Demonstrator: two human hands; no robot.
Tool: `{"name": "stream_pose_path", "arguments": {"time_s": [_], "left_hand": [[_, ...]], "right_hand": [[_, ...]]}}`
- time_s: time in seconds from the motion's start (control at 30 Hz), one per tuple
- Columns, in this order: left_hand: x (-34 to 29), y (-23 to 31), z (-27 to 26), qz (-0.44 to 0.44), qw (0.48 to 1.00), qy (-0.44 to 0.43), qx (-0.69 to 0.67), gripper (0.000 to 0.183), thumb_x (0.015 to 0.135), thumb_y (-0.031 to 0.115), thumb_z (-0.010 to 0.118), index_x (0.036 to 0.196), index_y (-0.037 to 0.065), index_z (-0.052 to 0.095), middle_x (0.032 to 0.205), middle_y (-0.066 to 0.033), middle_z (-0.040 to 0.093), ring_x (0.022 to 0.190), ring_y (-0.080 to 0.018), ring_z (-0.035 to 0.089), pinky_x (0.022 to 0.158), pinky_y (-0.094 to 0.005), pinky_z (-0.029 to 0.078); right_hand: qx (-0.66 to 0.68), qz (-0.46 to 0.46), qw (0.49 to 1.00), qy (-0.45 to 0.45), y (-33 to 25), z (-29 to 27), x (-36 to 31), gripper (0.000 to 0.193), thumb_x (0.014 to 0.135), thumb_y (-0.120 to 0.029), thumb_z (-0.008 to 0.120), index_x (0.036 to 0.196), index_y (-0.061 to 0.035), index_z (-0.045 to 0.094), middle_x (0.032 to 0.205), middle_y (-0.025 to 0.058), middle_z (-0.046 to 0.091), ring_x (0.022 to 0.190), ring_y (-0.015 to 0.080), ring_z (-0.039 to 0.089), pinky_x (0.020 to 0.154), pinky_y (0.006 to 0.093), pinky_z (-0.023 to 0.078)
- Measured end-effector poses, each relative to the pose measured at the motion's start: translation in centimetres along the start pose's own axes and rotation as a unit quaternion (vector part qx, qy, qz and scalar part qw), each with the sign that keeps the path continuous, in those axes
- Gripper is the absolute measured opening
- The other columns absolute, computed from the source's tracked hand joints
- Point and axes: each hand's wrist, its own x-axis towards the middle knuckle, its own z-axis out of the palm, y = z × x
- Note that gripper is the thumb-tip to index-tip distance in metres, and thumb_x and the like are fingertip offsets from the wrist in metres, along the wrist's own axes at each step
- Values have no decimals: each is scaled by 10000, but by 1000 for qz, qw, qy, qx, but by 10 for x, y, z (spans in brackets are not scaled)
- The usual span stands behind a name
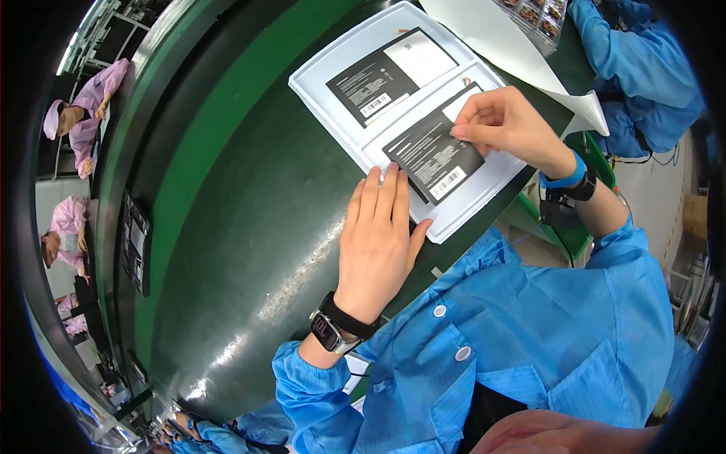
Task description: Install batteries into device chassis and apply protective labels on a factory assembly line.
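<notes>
A white plastic tray (314, 94) lies on the green bench with two flat battery packs in it. Each pack pairs a black printed label with a pale area, and small coloured wires show at the far edge. My left hand (376, 238) lies flat with its fingers stretched out, the fingertips at the near left edge of the nearer battery pack (432, 155). Over that pack's right part, my right hand (508, 129) has thumb and forefinger pinched together at the label's edge. Whatever is between those fingertips is too small to make out. The farther battery pack (378, 83) is untouched.
Beyond the tray lies a curled white sheet (522, 57), beside a clear tray of small parts (538, 19). A green bin (578, 227) stands below the bench on the right. A co-worker's blue sleeve (643, 68) is at the upper right. A dark device (136, 242) rests at the left.
</notes>
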Motion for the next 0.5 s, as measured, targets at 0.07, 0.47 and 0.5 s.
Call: {"name": "stream_pose_path", "arguments": {"time_s": [0.07,0.47,0.5], "left_hand": [[0,-2,3,2,1000,-5,4,610,860,260,764,1332,-69,560,1387,-196,559,1319,-383,489,1070,-467,433],[0,-4,1,-5,1000,-27,8,604,868,269,753,1331,-72,567,1423,-183,529,1319,-375,491,1069,-456,437],[0,-4,1,-8,1000,-29,7,607,867,270,753,1333,-72,565,1426,-181,527,1320,-373,491,1067,-454,439]], "right_hand": [[-11,8,1000,1,6,5,7,131,907,-147,750,886,-25,708,704,-25,644,575,39,566,514,193,413],[-50,18,998,33,11,9,9,134,890,-126,752,861,4,731,702,16,672,558,63,596,504,213,455],[-50,19,998,32,12,9,9,134,890,-126,752,861,4,731,702,16,672,558,63,596,504,213,455]]}}
